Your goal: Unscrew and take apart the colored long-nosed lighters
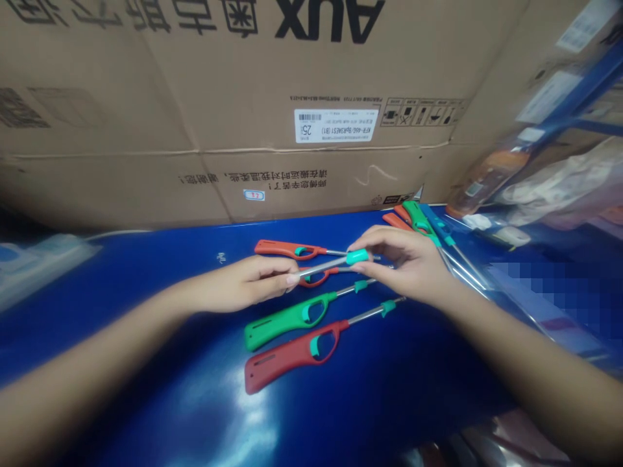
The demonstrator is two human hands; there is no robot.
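Note:
My left hand (263,279) pinches one end of a thin metal tube (321,266), between thumb and fingers. Around the tube's other end is a teal sleeve (357,257), gripped by the thumb and fingertips of my right hand (403,259). Below the hands lie a green gas lighter (287,322) and a red gas lighter (287,362), each with a teal piece near its metal tip. An orange gas lighter (277,248) lies just beyond. Another red lighter (318,277) is partly hidden behind my left hand and the tube.
Behind the blue table (185,370) stands a large cardboard box (233,117). At the right are more lighters, including a green one (418,217) and a blue one (437,224). A bottle of orange liquid (491,172) and plastic bags (569,188) are farther right.

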